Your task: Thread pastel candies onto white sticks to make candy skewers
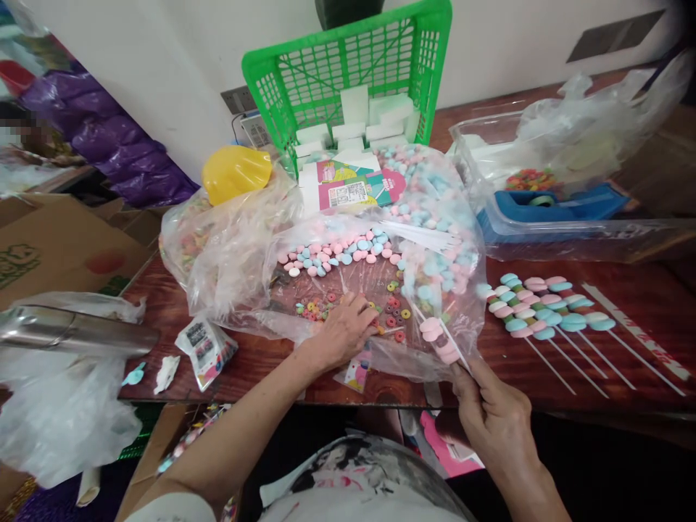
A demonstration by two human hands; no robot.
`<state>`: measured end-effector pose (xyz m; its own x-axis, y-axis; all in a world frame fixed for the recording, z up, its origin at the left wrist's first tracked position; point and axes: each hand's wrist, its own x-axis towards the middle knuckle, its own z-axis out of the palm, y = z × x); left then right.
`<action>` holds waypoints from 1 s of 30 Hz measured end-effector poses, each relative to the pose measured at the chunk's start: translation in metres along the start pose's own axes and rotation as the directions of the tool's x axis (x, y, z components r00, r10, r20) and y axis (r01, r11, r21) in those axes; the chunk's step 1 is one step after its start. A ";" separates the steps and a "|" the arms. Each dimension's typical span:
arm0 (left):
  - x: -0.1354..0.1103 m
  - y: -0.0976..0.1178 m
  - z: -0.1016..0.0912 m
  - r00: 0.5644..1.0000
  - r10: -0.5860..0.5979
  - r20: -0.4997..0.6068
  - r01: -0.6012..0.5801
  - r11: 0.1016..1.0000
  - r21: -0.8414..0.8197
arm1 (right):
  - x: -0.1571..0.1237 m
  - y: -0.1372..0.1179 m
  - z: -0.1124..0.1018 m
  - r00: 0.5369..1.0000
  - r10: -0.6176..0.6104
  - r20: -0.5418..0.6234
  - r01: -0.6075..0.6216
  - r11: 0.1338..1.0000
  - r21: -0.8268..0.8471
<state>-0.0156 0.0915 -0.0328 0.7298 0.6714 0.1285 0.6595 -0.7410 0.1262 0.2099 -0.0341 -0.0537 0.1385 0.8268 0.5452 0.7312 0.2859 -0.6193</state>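
Note:
My left hand (pixel 348 330) reaches over loose ring-shaped candies (pixel 312 310) on a clear plastic sheet (pixel 283 326). Its fingers are a little apart and bent downward; the thumb is mostly hidden. To the right, my right hand (pixel 492 413) grips a candy skewer (pixel 446 349), thin and white, tilted toward the upper left, with pink candies on it. Farther back on the plastic lies a pile of pink, blue and white round candies (pixel 326 255). Several finished-looking candy skewers (pixel 549 308) lie side by side at right, their white sticks pointing toward me.
Behind the candies stands a green crate (pixel 348 54) holding white boxes. A clear tub (pixel 544 232) with a blue tape dispenser (pixel 560 203) is at back right. Left are a yellow bowl (pixel 236 174), a steel flask (pixel 76 330), and a stack of printed cards (pixel 206 351).

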 end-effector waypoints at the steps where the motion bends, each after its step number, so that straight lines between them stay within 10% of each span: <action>1: -0.002 0.001 0.000 1.000 0.013 -0.028 -0.014 1.000 -0.021 | 0.000 0.000 0.002 1.000 -0.007 0.011 0.007 1.000 0.006; 6: -0.008 0.005 0.001 0.951 -0.208 -0.230 0.080 0.881 -0.466 | -0.002 -0.005 0.010 0.998 -0.014 0.061 0.011 0.999 0.045; 9: -0.006 0.008 0.001 0.838 -0.540 -0.077 0.199 0.435 -0.878 | -0.004 -0.012 0.016 0.995 -0.004 0.101 -0.005 0.996 0.087; 12: -0.005 0.016 -0.002 0.792 -0.603 0.097 0.208 0.116 -0.971 | -0.006 -0.019 0.023 0.987 0.008 0.160 -0.028 0.991 0.128; 14: -0.006 0.023 -0.005 0.791 -0.610 0.043 0.185 0.172 -0.967 | -0.005 -0.020 0.026 0.982 0.002 0.186 -0.027 0.991 0.130; 21: -0.011 0.029 -0.013 0.871 -0.216 -0.441 -0.016 0.885 -0.465 | -0.004 -0.018 0.024 0.966 -0.034 0.256 0.039 0.999 -0.013; 24: -0.014 0.027 -0.011 0.880 -0.118 -0.461 -0.063 0.931 -0.359 | -0.004 -0.017 0.020 0.942 -0.100 0.321 0.125 0.990 -0.059; 30: -0.020 0.035 -0.004 0.866 -0.362 -0.346 0.057 0.758 -0.649 | -0.004 -0.012 0.018 0.940 -0.114 0.321 0.140 0.989 -0.057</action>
<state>-0.0078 0.0520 -0.0275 0.3306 0.8520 0.4060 0.4251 -0.5185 0.7419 0.1884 -0.0321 -0.0586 -0.1676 0.9001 0.4021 0.7804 0.3704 -0.5038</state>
